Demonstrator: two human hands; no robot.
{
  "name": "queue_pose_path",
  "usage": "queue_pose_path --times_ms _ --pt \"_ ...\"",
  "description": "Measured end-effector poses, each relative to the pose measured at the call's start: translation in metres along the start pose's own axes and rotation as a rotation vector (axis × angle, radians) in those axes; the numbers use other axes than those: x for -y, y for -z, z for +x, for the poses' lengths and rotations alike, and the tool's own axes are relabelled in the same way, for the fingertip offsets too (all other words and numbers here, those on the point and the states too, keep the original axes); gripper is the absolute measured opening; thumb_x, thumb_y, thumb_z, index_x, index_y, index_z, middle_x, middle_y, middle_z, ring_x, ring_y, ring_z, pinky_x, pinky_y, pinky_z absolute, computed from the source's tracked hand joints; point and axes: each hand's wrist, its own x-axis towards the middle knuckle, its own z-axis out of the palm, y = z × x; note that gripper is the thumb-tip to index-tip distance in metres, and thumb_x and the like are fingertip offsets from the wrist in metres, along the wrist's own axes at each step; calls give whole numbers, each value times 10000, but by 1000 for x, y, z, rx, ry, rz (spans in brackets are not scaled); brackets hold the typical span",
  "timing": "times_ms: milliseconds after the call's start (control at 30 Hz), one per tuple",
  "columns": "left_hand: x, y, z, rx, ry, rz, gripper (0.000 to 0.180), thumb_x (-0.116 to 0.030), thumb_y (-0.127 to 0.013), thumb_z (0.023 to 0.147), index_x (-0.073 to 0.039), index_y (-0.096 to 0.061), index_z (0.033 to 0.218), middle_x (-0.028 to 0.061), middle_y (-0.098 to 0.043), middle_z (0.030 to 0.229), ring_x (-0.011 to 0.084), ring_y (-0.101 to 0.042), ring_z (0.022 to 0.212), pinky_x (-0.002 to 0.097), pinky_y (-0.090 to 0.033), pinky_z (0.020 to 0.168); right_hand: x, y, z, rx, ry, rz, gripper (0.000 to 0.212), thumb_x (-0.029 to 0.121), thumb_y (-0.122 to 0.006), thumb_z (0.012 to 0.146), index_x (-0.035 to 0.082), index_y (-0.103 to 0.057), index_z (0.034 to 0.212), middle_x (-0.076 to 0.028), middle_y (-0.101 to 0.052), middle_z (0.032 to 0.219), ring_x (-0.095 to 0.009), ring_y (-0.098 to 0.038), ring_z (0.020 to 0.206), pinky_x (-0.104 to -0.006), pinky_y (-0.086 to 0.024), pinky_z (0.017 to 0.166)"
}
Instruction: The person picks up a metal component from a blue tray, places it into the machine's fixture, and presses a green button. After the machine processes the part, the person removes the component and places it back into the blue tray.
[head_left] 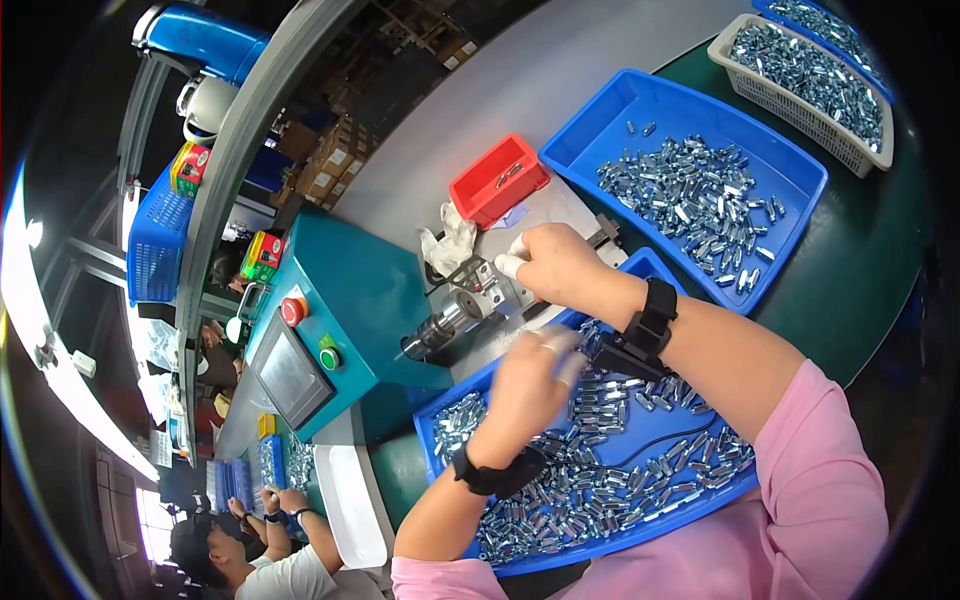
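Note:
My right hand [570, 265], with white coverings on its fingertips, is at the metal fixture [487, 287] of a teal bench machine [365, 305]. Its fingers are pressed together; whatever they pinch is hidden. Closer to me, my left hand [525, 385] hovers above the near blue tray [430, 425], its fingers smeared by motion. Many small shiny metal fittings [590, 490] fill that tray, some lined up in rows. Facing the fixture is the machine's round metal spindle [440, 328]. Both wrists wear black straps.
A second blue tray [590, 115] of fittings lies at the far right, beyond it a full white basket [860, 158]. Behind the fixture are a red bin [485, 190] and a crumpled white glove [450, 242]. A white tray [350, 500] and a co-worker [235, 555] are at left.

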Motion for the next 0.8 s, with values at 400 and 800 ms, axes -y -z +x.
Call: queue_pose_path --times_ms 400,800 --pt "27 -15 -56 40 -139 52 438 -200 -735 750 -68 -600 1145 128 -544 1181 340 -503 1100 387 -437 931 11 -15 -15 278 -141 7 297 245 -618 849 -45 -680 838 -121 -632 598 -173 -623 483 -308 -487 501" --pt "42 6 -63 8 196 -267 492 -125 -769 703 -35 -584 1150 141 -554 1150 301 -557 1019 362 -474 858 -4 -40 -33 272 -242 431 289 91 -588 874 -13 -639 1139 -75 -664 752 -104 -565 499 -248 -447 506"
